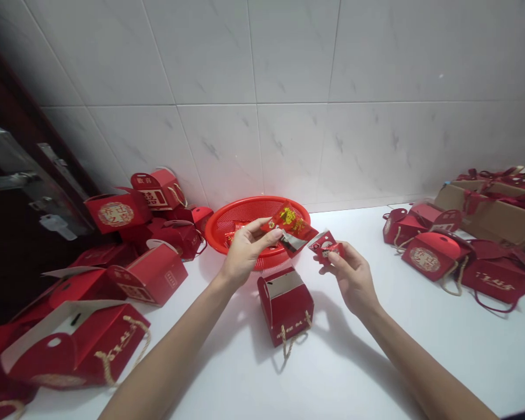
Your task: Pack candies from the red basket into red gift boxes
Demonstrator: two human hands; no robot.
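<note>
Pinched in my left hand (245, 252) is a red packet (290, 226) with gold lettering and a pale lower part. My right hand (352, 274) grips a smaller red-and-white wrapped packet (326, 246), its fingers closed round it. The two packets are close to each other, above the front right of a red plastic basket (219, 224). Inside the basket lie more red wrapped packets (231, 238), partly hidden by my left hand. Below my hands a small dark red gift box (289, 312) with rope handles stands on the white table, its top open.
Many red gift boxes (153, 274) crowd the left side, some stacked. At the right stand several more red boxes (435, 256) beside a brown cardboard box (485, 216) with red ribbons. A tiled wall (289, 146) rises behind the white table (227, 373); a dark door with a handle (9, 182) is at far left.
</note>
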